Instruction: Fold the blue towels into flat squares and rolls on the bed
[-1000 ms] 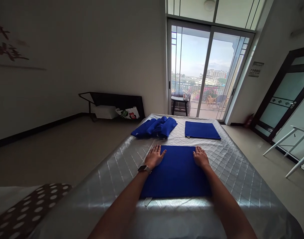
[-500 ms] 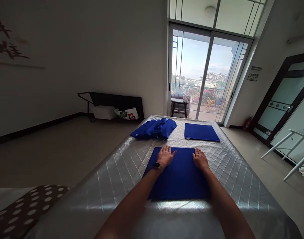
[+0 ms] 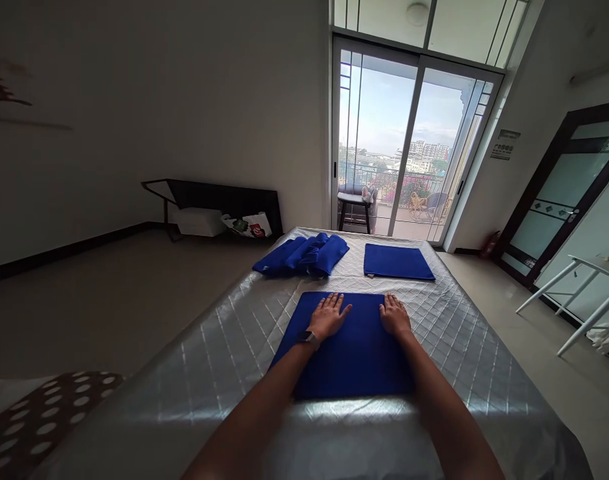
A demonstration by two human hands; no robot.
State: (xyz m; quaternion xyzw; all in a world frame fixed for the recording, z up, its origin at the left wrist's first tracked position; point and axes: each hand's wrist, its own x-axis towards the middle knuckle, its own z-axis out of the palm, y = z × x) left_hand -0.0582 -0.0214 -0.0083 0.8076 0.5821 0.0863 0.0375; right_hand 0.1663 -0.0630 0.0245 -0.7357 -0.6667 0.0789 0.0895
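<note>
A blue rectangular cloth piece [image 3: 354,353], perhaps a cushion cover, lies flat on the table in front of me. My left hand [image 3: 329,315] rests palm down on its upper part, fingers stretched out, with a watch on the wrist. At its far right corner my right hand [image 3: 395,315] also presses flat, fingers extended. Beyond them, a flat blue cloth piece [image 3: 399,261] with a small pale tag lies to the right. A crumpled heap of blue cloth [image 3: 307,255] sits at the far left of the table.
A silvery quilted cover [image 3: 219,360] spreads over the table. Brown polka-dot fabric [image 3: 54,413] lies at the lower left. Against the wall are a dark tipped-over frame [image 3: 224,200] and a white box [image 3: 197,222]. A white-legged table [image 3: 584,287] stands at right, near glass sliding doors [image 3: 374,140].
The view has shifted slightly to the right. My left hand sits slightly lower on the cloth, a little farther from its far edge; my right hand stays at the far right corner.
</note>
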